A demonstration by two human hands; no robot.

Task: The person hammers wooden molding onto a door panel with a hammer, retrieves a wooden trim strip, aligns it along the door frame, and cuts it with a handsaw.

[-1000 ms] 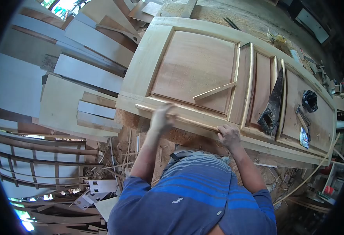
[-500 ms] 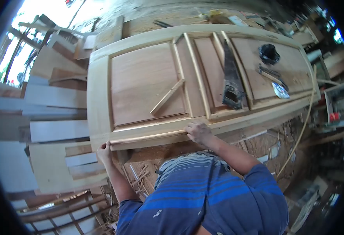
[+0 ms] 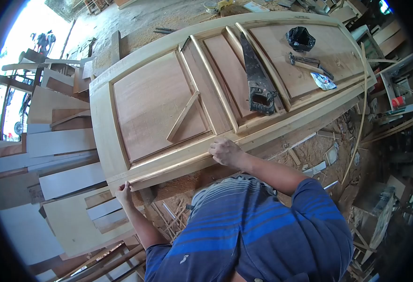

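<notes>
A panelled wooden door (image 3: 105, 136) lies flat in front of me. Along its near edge runs a thin strip of wood moulding (image 3: 173, 166). The strip's left end is pinched between the thumb and fingers of my left hand (image 3: 124, 193), at the door's near left corner. Farther right, my right hand (image 3: 226, 152) is closed over the other end of the strip. A short loose wood strip (image 3: 183, 116) rests slantwise on the left panel. Beyond my right hand, a handsaw (image 3: 259, 77) lies across the middle panel.
On the right panel are a hammer (image 3: 307, 65), a black plastic bag (image 3: 301, 39) and a blue-and-white packet (image 3: 323, 81). Boards (image 3: 70, 181) are stacked at the left. Wood scraps and sawdust cover the floor, and a long thin strip (image 3: 362, 117) leans at the door's right end.
The view has tilted and shifted, so the door appears rotated and farther left. Both hands keep their hold on the moulding at the near edge.
</notes>
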